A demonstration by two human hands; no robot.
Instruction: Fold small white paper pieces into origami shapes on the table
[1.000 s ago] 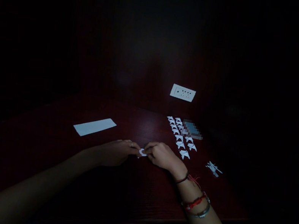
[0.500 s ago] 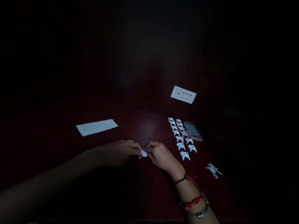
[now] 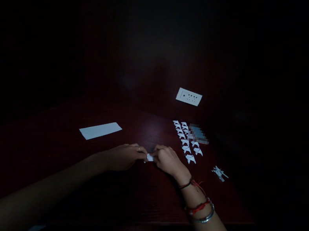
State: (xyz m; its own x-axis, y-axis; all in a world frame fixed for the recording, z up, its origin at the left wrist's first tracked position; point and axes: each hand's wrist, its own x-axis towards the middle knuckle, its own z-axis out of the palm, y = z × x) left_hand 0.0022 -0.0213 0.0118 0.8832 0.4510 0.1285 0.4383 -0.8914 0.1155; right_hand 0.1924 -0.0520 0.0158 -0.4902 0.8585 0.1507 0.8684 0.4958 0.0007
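Between my two hands is a small piece of white paper, low over the dark red table. My left hand has its fingers closed on the paper's left end. Its right end is pinched by my right hand. The fingers cover much of the paper, so its folds are hard to make out. To the right lie two rows of small folded white paper pieces with pointed ends. A long white paper strip lies flat beyond my left hand.
Thin white paper scraps lie in a pile at the right of the table. A blurred bluish flat object is beside the folded rows. A white socket panel is on the back wall. The surroundings are very dark.
Both hands stay at nearly the same spot on the paper. Slightly more of the white paper shows between the fingers, which have moved a little apart. The view has shifted slightly.
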